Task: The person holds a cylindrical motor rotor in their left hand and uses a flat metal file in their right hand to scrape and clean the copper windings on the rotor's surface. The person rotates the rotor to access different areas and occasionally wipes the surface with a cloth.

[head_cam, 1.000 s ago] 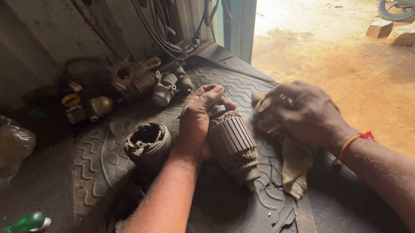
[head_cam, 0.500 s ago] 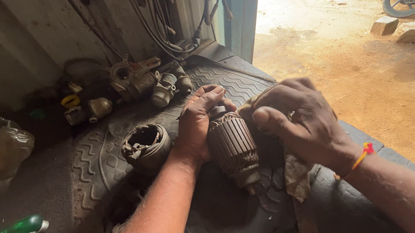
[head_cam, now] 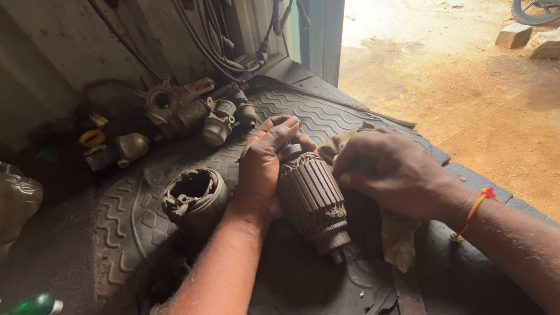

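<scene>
While our forearms reach in from the bottom edge, a green-handled tool lies nearest us at eight o'clock. At the centre, our left hand wraps its fingers around the upper left side of a motor rotor, which stands tilted on the black rubber mat, its shaft end pointing toward five o'clock. Our right hand, at three o'clock of the rotor, presses a dirty rag against the rotor's right side, fingers curled closed over the cloth; a red thread circles that wrist. Just beside the left wrist, at nine o'clock, sits a round metal housing with its open end up. Farther off, at eleven o'clock, small engine parts crowd against the wall, cables hanging above. At one o'clock, bare dirt ground spreads outside, with stones and a motorbike wheel.
</scene>
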Tool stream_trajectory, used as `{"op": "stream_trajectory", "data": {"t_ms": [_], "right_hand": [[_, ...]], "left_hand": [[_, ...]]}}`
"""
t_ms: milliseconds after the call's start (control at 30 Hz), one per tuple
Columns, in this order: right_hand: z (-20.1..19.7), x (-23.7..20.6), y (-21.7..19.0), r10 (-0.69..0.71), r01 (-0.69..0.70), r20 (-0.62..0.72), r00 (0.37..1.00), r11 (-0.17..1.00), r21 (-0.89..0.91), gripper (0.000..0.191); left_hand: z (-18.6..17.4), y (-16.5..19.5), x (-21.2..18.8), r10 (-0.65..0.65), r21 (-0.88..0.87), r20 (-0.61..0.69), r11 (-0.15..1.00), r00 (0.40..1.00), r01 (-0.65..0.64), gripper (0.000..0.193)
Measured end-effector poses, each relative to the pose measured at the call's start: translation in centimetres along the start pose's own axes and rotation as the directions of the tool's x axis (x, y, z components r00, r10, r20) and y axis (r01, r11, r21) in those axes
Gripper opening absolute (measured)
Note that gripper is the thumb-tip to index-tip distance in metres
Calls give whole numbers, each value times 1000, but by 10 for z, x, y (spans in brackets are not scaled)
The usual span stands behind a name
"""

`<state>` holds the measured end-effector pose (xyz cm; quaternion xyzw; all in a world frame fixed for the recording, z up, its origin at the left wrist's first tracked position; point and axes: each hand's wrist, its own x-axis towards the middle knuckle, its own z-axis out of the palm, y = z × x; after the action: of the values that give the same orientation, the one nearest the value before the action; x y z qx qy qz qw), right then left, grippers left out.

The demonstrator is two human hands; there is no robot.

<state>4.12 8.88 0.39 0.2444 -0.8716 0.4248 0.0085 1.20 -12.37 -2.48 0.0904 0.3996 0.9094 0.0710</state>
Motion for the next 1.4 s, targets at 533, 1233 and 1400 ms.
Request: {"op": "stream_trajectory", "data": {"t_ms": [533,1233,1400], "right_hand": [[-1,-17,-18,-567,437,-283,774,801,-408,13],[-2,-9,-5,-479,233,-236,845,729,-644,6],[-9,-5,5,-172,63,-166,971,853,-518,17]], "left_hand": [[2,1,-1,-2,2,10,1000,1000,2,20],[0,2,-2,17,-8,5,1000,1000,-17,21],[-3,3,-2,3,-33,43,999,999,-2,23]]}}
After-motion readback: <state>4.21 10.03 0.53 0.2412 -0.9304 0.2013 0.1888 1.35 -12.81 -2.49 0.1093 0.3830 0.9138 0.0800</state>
